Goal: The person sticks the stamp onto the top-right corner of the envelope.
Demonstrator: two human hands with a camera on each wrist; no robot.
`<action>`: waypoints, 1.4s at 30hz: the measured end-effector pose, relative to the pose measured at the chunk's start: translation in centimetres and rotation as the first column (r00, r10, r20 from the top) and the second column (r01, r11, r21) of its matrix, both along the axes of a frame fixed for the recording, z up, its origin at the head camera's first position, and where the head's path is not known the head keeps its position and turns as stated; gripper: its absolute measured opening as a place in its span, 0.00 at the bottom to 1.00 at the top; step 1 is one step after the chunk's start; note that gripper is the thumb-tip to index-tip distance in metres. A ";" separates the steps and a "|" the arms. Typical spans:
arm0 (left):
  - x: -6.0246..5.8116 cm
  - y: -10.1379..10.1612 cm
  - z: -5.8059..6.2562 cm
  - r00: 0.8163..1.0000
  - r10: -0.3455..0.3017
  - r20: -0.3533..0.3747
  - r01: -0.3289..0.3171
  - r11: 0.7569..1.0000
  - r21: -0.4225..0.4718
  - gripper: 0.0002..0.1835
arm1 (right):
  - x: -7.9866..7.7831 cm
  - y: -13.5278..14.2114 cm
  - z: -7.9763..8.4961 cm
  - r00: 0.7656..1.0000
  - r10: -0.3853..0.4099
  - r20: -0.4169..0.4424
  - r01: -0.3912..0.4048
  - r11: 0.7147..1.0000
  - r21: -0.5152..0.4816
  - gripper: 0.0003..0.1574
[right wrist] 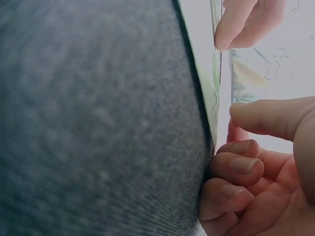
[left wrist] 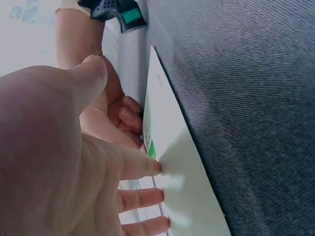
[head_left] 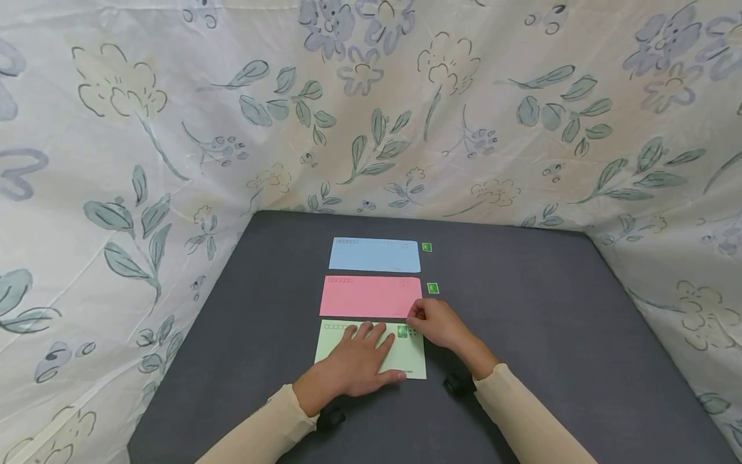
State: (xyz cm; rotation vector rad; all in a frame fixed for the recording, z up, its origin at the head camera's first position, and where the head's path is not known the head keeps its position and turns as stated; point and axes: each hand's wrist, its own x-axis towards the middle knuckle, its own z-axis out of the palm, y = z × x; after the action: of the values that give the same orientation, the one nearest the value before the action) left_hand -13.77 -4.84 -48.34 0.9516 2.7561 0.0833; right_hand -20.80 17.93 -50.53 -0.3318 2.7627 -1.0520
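A pale green envelope (head_left: 413, 364) lies nearest the person, with a small green stamp (head_left: 402, 331) at its upper right. Across it the left hand (head_left: 361, 361) rests palm down, fingers straight and spread, covering much of its middle. Fingertips of that hand (left wrist: 142, 199) touch the paper in the left wrist view. The right hand (head_left: 438, 323) is at the envelope's upper right corner, overlapping the lower right corner of a pink envelope (head_left: 371, 296). Its fingers (right wrist: 236, 169) are curled close to the paper edge, thumb near the index finger, and nothing shows between them.
Farther back lies a blue envelope (head_left: 374, 255). One green stamp (head_left: 427, 247) sits right of it, and another stamp (head_left: 433, 288) is right of the pink envelope. The dark grey table (head_left: 522, 290) is bordered by a floral cloth (head_left: 406, 161) at the back and sides.
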 end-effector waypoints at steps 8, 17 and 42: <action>-0.2 0.1 0.4 1.000 -0.009 0.020 0.008 1.000 0.016 0.47 | -0.1 0.0 0.4 1.000 0.002 0.004 -0.002 1.000 -0.003 0.07; -1.0 0.1 0.9 0.999 -0.032 0.007 0.032 0.998 0.050 0.50 | -0.3 0.2 0.2 1.000 0.002 -0.019 -0.002 1.000 0.012 0.08; -5.2 0.2 0.4 0.998 -0.044 0.047 0.041 0.998 0.047 0.44 | -0.4 0.6 -0.3 1.000 0.008 0.002 -0.008 1.000 -0.017 0.10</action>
State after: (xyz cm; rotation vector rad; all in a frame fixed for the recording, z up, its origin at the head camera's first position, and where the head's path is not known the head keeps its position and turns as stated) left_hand -19.01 -4.60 -47.96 1.0058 2.6993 0.1610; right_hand -21.18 18.49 -50.82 -0.3441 2.7499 -1.0738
